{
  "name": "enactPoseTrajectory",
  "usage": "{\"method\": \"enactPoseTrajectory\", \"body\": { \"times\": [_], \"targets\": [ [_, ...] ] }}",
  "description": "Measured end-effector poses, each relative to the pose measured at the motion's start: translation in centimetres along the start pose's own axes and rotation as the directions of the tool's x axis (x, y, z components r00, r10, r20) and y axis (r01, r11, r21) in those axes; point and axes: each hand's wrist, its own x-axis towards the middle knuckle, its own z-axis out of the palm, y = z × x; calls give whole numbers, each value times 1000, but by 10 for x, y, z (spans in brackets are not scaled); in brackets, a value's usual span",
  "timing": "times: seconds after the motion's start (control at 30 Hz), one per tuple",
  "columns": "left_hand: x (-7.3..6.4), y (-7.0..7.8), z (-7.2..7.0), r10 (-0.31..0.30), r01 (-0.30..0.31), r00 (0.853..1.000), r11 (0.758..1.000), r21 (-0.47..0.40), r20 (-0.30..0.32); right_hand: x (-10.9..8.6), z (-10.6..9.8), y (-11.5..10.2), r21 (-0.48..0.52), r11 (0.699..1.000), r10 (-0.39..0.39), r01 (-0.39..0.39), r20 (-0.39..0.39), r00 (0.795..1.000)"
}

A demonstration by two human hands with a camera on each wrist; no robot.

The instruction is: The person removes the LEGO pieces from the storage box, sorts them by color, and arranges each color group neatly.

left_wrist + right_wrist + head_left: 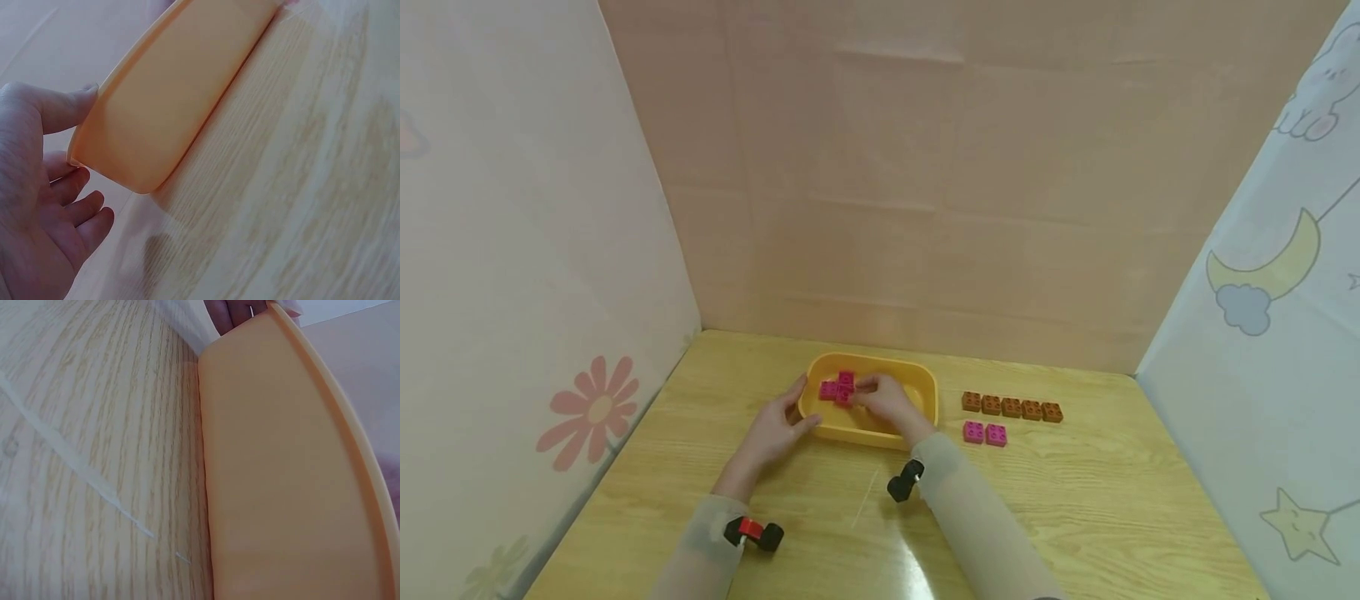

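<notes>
A yellow tray (917, 357) sits at the back of the table with several pink toy bricks (828, 390) in its left part. My left hand (772, 429) grips the tray's left end, thumb at the near rim and fingers round the outer side; the left wrist view shows the thumb (69, 109) on the rim. Reaching over the near wall, my right hand (886, 398) has its curled fingertips at the nearest brick in the tray and appears to pinch it. In the right wrist view the tray wall (281, 469) hides most of that hand.
Right of the tray, several orange-brown bricks (1011, 407) form a row. Two more pink bricks (985, 433) lie side by side in front of that row. A back wall (925, 208) and printed side sheets (1240, 350) enclose the wooden table (1112, 500).
</notes>
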Motion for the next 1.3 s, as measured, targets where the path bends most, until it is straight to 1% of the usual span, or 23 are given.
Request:
{"method": "enactPoseTrajectory", "body": {
  "times": [0.17, 0.37, 0.5, 0.7, 0.9, 1.0, 1.1, 1.3],
  "targets": [
    [0, 0, 0, -2, 2, 1000, 1000, -3, 2, -2, -1, -1, 33, 999, -7, 6, 28, 1000],
    [0, 0, 0, 6, -6, 1000, 1000, 6, 0, -4, -1, -1, -14, 1000, -7, 7, 36, 999],
    [-1, 1, 0, 1, -1, 1000, 1000, -2, 5, -5, -1, -1, -39, 999, -7, 9, 49, 999],
    [1, 2, -1, 2, -2, 1000, 1000, -7, 2, -4, -1, -4, -35, 999, 0, 2, 69, 998],
    [2, 2, -2, 11, -11, 1000, 1000, 0, 1, -3, 0, -4, -65, 998, 22, -18, 61, 998],
    [2, 3, -2, 14, -14, 1000, 1000, 1, 0, -3, 0, -4, -62, 998, 25, -21, 59, 998],
    [2, 2, -2, 20, -20, 1000, 1000, 9, 1, -2, -1, -3, -35, 999, 15, -13, 66, 998],
    [1, 1, -1, 19, -19, 1000, 1000, 14, -1, -2, -2, 2, -4, 999, -36, 37, 95, 995]
  ]
}}
